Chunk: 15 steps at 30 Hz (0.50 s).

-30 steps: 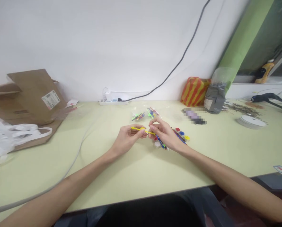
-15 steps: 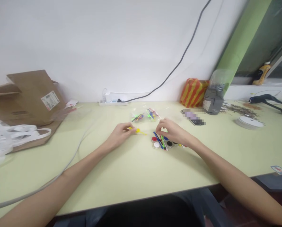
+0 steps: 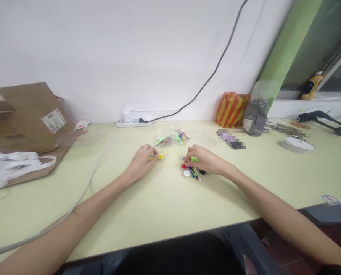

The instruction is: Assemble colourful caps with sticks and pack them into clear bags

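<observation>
My left hand [image 3: 144, 162] rests low over the table with its fingers closed on a yellow plastic piece [image 3: 161, 157]; a thin yellow stick extends past the fingertips. My right hand [image 3: 201, 158] bends over a small pile of coloured parts, fingers curled together. Its fingertips reach a small round piece with a red top [image 3: 184, 166]; whether they grip it is hidden. Beside that lies a white-topped round piece [image 3: 187, 174]. Blue, green and dark thin sticks [image 3: 193, 172] and a black-topped round piece [image 3: 202, 172] lie under the right hand, partly covered.
Two clear bags of coloured sticks [image 3: 182, 136] lie beyond my hands. A power strip [image 3: 134, 123] sits against the wall. At left stand a cardboard box [image 3: 30, 122] and white plastic bags; at right are a phone [image 3: 235, 144], a striped bag [image 3: 232, 109] and a white spool [image 3: 297, 144].
My left hand has turned palm down and lowered the yellow piece toward the table. My right hand's fingertips have come down to the red-topped piece. The view has shifted slightly.
</observation>
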{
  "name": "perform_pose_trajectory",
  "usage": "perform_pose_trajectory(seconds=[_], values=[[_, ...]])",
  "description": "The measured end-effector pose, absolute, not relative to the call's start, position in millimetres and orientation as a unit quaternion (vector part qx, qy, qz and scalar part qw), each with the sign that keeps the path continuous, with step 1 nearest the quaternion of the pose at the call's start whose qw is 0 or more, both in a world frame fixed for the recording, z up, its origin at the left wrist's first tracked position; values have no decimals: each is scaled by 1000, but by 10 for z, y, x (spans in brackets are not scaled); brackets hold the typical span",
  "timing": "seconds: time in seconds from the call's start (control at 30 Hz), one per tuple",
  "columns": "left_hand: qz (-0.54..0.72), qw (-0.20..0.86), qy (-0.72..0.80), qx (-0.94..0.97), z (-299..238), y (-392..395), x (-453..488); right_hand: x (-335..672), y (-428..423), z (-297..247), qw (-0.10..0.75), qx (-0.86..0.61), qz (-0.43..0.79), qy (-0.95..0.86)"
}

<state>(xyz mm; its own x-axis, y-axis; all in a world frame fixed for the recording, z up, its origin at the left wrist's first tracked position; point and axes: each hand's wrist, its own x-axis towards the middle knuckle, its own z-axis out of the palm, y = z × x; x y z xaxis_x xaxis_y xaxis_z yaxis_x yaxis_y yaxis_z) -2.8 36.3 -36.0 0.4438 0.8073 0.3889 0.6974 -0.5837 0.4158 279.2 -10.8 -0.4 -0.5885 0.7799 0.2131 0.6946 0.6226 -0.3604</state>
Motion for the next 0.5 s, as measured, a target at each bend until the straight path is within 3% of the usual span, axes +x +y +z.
perform_pose_trajectory(seconds=[0.3,0.5], values=[[351,69,392,848,-212,176,69,2583,-172,-125,243,-375,111,-887],[293,55,283,912,-154,4,177,2555,-188,-110,289,-358,109,-881]])
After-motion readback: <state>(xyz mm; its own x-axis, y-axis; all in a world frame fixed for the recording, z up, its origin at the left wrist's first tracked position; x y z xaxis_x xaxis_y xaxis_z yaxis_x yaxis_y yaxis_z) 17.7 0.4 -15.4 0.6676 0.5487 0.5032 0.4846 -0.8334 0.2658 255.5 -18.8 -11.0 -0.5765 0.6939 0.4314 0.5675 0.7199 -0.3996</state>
